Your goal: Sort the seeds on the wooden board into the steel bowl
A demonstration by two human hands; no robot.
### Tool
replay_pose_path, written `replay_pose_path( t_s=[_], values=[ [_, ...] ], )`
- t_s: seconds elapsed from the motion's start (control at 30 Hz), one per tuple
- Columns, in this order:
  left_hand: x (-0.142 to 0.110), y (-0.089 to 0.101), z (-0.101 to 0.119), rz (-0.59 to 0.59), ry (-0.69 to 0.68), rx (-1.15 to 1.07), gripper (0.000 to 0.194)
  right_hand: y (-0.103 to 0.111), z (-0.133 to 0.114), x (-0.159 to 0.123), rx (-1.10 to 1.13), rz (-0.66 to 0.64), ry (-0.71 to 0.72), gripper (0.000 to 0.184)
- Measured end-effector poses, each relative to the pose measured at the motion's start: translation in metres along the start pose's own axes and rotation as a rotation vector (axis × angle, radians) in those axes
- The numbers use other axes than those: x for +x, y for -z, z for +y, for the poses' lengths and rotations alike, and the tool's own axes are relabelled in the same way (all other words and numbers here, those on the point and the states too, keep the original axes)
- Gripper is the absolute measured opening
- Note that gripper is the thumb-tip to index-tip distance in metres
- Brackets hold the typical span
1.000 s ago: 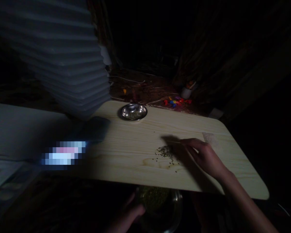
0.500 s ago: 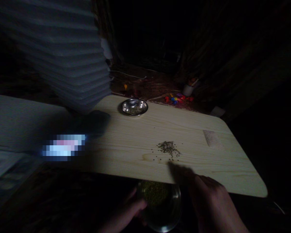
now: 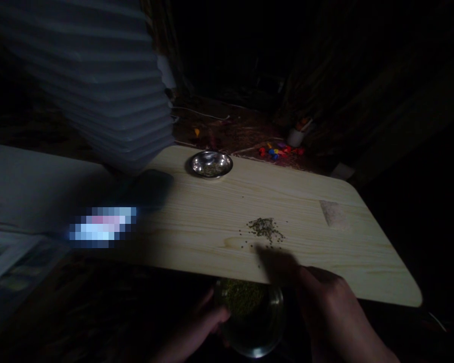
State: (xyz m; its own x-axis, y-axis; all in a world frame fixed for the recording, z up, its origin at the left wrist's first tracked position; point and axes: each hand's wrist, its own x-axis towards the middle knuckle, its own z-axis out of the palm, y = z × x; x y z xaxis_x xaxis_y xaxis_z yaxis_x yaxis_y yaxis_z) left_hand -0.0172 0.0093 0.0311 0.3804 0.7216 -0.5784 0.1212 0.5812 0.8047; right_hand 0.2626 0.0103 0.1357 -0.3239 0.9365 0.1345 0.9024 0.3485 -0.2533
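Below the table's near edge, my left hand (image 3: 208, 322) is closed on the rim of a shiny metal bowl (image 3: 267, 348). Small green beans (image 3: 244, 297) lie inside it, on the left. My right hand (image 3: 327, 300) is at the near edge of the wooden table (image 3: 196, 227), right of the bowl. Its fingers are lost in darkness, and a dark blurred shape, perhaps its shadow, reaches over the tabletop. Just beyond lies a loose scatter of small beans (image 3: 265, 228), with several strays around it. A second metal bowl (image 3: 212, 165) near the far edge has some beans in it.
A lit, pixelated screen (image 3: 102, 227) is at the left. Above it hangs a pale pleated sheet (image 3: 109, 96). A light rectangular patch (image 3: 335, 214) is on the table's right. Colourful small objects (image 3: 280, 151) and a white cup (image 3: 296, 137) stand beyond the far edge.
My right hand has shifted slightly left and up, and the dark shape by it moved toward the bean scatter. The left hand keeps its hold on the bowl. The view has shifted slightly.
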Motion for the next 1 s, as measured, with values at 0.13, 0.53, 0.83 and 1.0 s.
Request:
replay_pose_path(
  t_s=[0.13,0.53,0.83,1.0],
  values=[
    [-0.003,0.002,0.002,-0.007,0.015,-0.056,0.038,0.002,0.002,0.011,0.026,-0.032,-0.015,0.033],
    [-0.010,0.015,-0.002,0.041,-0.070,-0.096,0.049,-0.006,-0.004,0.027,0.052,-0.118,0.090,0.051],
    [-0.010,0.019,-0.001,0.025,-0.067,-0.117,0.051,-0.015,-0.016,0.045,0.061,-0.125,0.117,0.046],
    [-0.011,0.023,-0.003,0.011,-0.071,-0.054,0.045,-0.011,-0.010,0.047,0.114,-0.105,0.069,0.045]
  ],
)
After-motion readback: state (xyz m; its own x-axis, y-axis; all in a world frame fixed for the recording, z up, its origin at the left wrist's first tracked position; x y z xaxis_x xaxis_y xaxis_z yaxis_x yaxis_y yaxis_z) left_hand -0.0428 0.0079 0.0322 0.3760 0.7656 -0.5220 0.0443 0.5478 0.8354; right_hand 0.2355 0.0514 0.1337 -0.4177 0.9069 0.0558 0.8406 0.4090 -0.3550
